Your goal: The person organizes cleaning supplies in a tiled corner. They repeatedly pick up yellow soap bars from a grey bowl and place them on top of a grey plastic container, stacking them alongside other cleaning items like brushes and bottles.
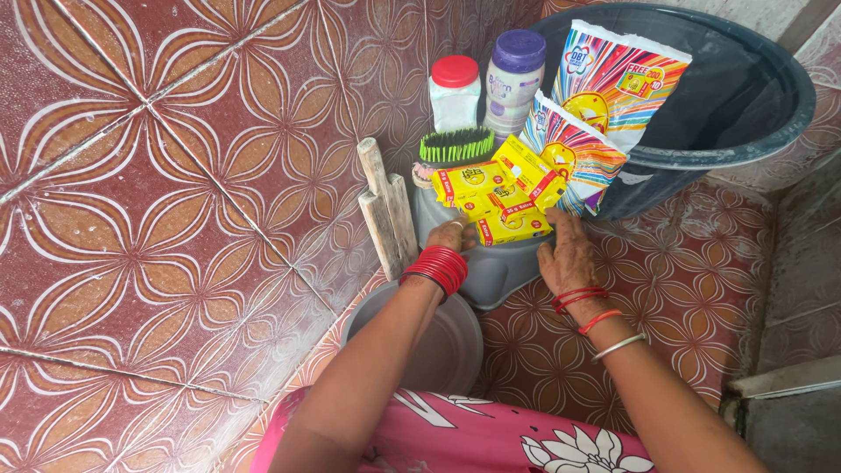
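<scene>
Here, packets: yellow soap packets [504, 197] lay heaped atop the grey tub [491, 263].
Left hand: my left hand [451, 235] curled, gripping the tub's rim.
Right hand: my right hand [568, 254] lay flat, open, against the tub.

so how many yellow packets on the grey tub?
3 visible, clustered on the grey tub: one at left, one upper right, one in front by the left hand. More may be hidden underneath.
</scene>
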